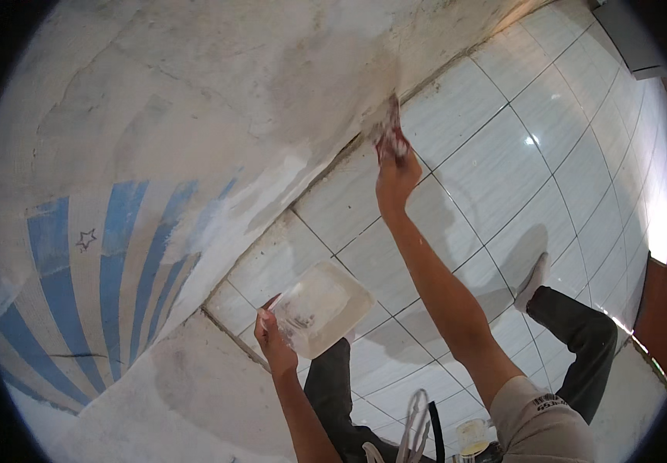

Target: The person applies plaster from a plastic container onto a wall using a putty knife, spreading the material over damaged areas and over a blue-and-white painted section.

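Note:
My left hand (274,339) grips the edge of a translucent plastic tub (353,297), which is tilted and has pale whitish matter inside. Stretched far forward, my right hand (397,177) is closed around a small red and whitish hand tool (391,127). The tool is blurred, so I cannot tell its exact kind. Its tip is at the foot of the plastered wall (295,85), where the wall meets the tiled floor (457,208).
Blue and white stripes with a small star (86,240) are painted on the wall at left. A grey box-like object (633,35) stands far right. My dark-trousered legs rest on the tiles. A clear cup (472,437) is near my body. A reddish-brown panel (664,316) is at right.

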A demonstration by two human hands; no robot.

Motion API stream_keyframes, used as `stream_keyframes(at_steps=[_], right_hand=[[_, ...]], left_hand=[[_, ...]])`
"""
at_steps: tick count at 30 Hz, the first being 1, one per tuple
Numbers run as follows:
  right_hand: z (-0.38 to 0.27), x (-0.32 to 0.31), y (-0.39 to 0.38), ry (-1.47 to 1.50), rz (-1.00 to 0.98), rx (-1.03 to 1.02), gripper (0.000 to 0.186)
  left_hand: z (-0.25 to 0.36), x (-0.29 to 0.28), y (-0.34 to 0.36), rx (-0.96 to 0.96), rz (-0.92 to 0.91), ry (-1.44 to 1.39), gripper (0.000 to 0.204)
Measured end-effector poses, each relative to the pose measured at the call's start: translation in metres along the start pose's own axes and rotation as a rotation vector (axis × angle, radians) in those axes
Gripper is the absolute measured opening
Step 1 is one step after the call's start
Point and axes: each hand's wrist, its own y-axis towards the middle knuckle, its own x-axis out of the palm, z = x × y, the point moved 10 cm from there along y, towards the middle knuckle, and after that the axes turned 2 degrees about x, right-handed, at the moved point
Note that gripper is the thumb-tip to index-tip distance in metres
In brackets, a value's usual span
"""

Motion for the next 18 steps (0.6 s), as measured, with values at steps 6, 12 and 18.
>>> stream_keyframes(at_steps=[6,12,18], right_hand=[[-0.021,0.074,-0.052,-0.271,-0.176,-0.328,0.047],[-0.007,0.07,-0.115,-0.166,-0.447,-0.364,0.04],[0.0,0.078,-0.102,-0.263,-0.693,-0.474,0.039]], left_hand=[[-0.016,0.003,-0.01,-0.007,-0.016,0.023,0.057],[-0.02,0.005,-0.013,-0.013,0.002,-0.193,0.058],[-0.008,0.012,-0.017,0.027,0.034,-0.152,0.062]])
